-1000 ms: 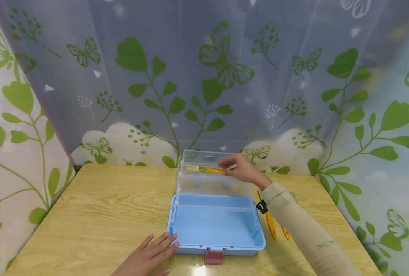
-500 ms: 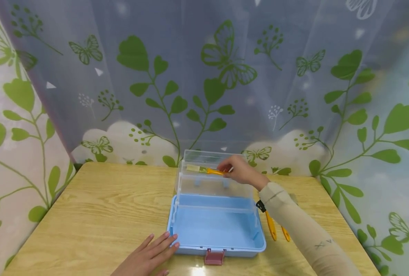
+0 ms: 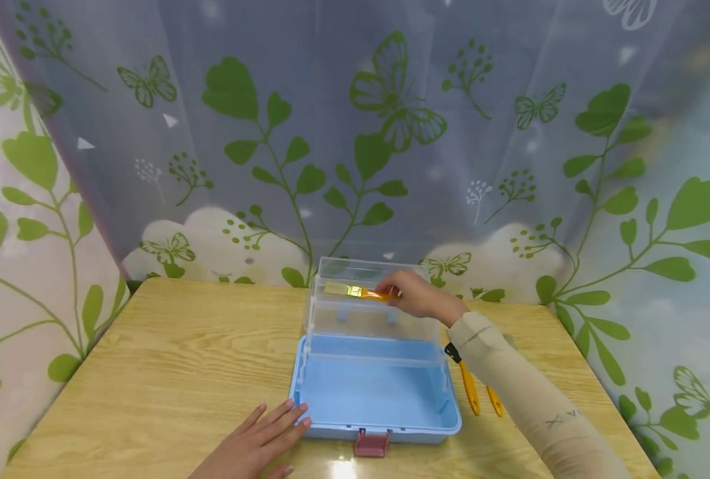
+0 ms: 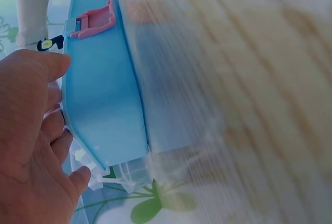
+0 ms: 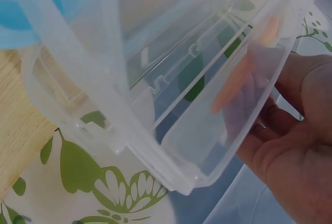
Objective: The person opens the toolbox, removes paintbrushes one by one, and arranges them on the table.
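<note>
The right hand [image 3: 417,298] pinches a brush [image 3: 355,291] inside the clear tray at the back of the box [image 3: 378,392]; it looks placed, not yet let go. The left hand [image 3: 253,444] rests flat against the box's front corner.

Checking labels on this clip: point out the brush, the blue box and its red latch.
brush [image 3: 344,290], head view, on its metal band.
blue box [image 3: 378,392], head view, on its bare floor.
red latch [image 3: 372,444], head view, on its front face.

The right hand [image 3: 417,296] hides the brush [image 3: 355,291] handle's end.
</note>
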The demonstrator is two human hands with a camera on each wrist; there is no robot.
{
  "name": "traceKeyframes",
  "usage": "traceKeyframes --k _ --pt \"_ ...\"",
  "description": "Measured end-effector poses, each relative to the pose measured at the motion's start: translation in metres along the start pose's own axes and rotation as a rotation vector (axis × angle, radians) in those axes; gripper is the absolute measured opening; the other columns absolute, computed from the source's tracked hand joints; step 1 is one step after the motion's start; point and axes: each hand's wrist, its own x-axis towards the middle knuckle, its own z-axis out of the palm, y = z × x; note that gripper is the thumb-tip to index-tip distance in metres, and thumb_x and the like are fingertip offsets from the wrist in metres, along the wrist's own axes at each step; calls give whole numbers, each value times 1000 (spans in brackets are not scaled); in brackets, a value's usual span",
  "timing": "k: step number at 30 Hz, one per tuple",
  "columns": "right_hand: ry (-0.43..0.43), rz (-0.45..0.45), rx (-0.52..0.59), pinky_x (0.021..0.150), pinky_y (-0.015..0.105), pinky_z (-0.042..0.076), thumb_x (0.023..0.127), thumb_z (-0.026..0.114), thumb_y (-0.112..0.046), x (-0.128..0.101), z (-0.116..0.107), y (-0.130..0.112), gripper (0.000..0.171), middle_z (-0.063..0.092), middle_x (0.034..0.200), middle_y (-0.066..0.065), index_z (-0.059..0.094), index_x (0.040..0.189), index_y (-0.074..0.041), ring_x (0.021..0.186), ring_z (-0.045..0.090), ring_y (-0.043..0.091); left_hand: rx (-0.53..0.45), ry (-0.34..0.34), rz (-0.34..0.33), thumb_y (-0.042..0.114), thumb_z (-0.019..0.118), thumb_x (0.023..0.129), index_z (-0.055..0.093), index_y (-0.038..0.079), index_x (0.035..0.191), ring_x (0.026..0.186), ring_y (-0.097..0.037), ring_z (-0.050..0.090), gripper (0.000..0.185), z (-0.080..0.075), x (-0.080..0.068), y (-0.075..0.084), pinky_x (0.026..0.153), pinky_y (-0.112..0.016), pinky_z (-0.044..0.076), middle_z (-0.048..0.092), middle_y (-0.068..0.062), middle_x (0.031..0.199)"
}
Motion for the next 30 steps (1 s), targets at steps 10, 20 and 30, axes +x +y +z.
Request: traceKeyframes --k 10,20,30 --pt "-6 2 7 88 37 59 94 68 4 1 -1 1 29 73 118 12 73 122 -2 103 69 25 -37 30 -22 43 61 101 38 13 159 157 -10 7 70 3 0 3 125 -23 -4 31 0 166" --pt "-59 -59 -39 90 35 59 93 66 7 5 -8 2 29 73 116 14 73 120 0 105 70 27 -45 -3 -31 40 65 99 37 14 159 157 -8 5 71 -3 0 2 124 -23 -6 29 0 167" --pt "-95 -92 4 86 33 59 90 69 4 10 -14 10 27 74 112 10 77 115 -4 96 71 20 -34 0 -33 40 66 98 39 13 158 157 -9 5 71 -1 -1 2 125 -23 -6 36 -2 164"
